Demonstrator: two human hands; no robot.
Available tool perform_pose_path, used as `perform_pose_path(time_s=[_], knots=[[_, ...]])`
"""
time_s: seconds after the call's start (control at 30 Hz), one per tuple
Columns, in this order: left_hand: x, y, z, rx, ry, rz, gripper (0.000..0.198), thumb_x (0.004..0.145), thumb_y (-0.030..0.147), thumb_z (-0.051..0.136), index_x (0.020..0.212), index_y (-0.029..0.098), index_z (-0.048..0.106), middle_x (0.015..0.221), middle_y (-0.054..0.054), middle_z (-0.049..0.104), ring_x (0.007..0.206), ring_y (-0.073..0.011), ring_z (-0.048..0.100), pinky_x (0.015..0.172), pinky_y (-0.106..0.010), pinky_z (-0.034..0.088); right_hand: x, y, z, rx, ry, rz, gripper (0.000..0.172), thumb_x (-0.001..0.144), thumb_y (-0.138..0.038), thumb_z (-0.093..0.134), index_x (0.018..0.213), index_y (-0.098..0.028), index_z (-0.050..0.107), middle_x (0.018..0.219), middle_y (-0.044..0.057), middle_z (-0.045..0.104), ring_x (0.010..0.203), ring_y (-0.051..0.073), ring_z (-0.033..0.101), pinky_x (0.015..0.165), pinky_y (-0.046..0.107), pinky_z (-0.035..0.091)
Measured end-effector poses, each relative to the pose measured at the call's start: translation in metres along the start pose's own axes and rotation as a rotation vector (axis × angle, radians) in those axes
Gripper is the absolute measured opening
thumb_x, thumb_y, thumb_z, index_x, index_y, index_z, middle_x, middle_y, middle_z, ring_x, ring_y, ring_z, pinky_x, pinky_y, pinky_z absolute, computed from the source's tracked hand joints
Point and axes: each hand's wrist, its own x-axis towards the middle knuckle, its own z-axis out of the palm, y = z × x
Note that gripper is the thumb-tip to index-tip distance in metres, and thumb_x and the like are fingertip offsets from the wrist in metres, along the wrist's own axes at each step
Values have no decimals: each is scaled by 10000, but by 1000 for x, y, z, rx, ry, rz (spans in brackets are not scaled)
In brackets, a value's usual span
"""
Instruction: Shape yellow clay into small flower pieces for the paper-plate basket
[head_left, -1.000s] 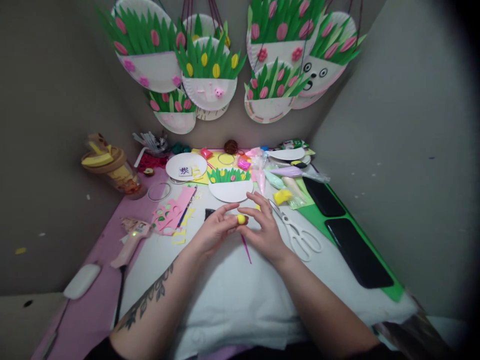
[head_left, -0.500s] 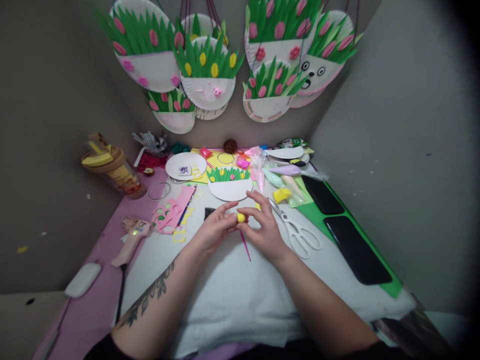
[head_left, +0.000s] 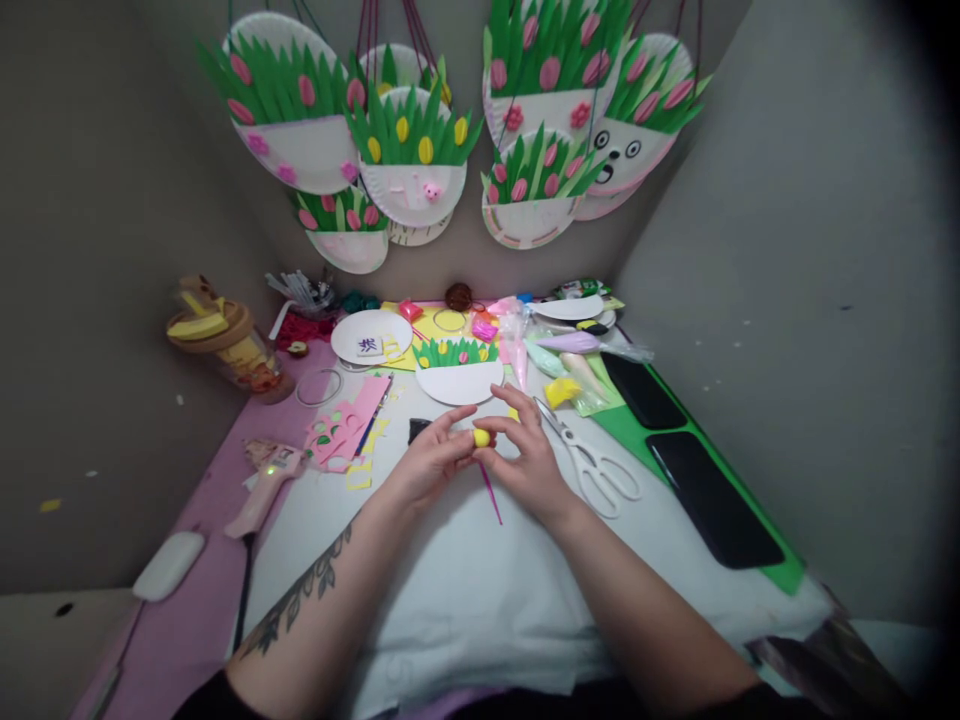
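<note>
Only the view has shifted slightly since the earlier frame — one yellow ball [head_left: 481,438] stays pinched in the grip of the left hand [head_left: 431,458] and right hand [head_left: 529,458], above the desk [head_left: 450,610]. Around them: one pink stick [head_left: 491,495], one scissors [head_left: 595,465], two black slabs [head_left: 714,500], one grass-topped white half-disc [head_left: 459,386].

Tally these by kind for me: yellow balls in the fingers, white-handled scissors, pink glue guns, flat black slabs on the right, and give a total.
Yellow ball: 1
White-handled scissors: 1
Pink glue gun: 1
Flat black slabs: 2
Total: 5
</note>
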Motion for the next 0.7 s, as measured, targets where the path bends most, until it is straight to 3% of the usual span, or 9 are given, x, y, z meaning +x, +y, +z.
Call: perform_pose_path(time_s=[0.13, 0.3, 0.53, 0.7], knots=[[1, -2, 0, -10, -8, 13, 534, 707, 199, 748, 1194, 160, 533, 767, -10, 663, 683, -95, 597, 704, -232, 409, -1, 1, -1, -9, 1, -2, 257, 781, -200, 628, 1031, -255, 621, 1356, 90, 457, 1337, 278, 343, 1077, 520, 317], [2, -4, -1, -46, -1, -17, 494, 743, 239, 717, 1204, 192, 546, 919, -36, 674, 742, -101, 620, 791, -267, 428, -1, 1, -4, 3, 9, 5, 149, 801, -222, 602, 945, -240, 634, 1349, 93, 471, 1331, 282, 354, 1063, 519, 335], [1, -5, 0, 2, -6, 6, 510, 733, 203, 727, 1202, 161, 532, 859, -38, 668, 759, -105, 619, 717, -226, 427, -1, -1, -3, -15, -10, -20, 226, 800, -232, 612, 1025, -238, 630, 1387, 105, 432, 1340, 279, 340, 1076, 520, 314], [0, -3, 3, -25, 15, -24, 477, 745, 250, 717, 1186, 173, 554, 925, -44, 671, 754, -105, 626, 746, -246, 440, 0, -1, -2, -19, -13, -14, 128, 814, -255, 601, 932, -238, 647, 1381, 94, 442, 1339, 284, 342, 1068, 527, 320]])
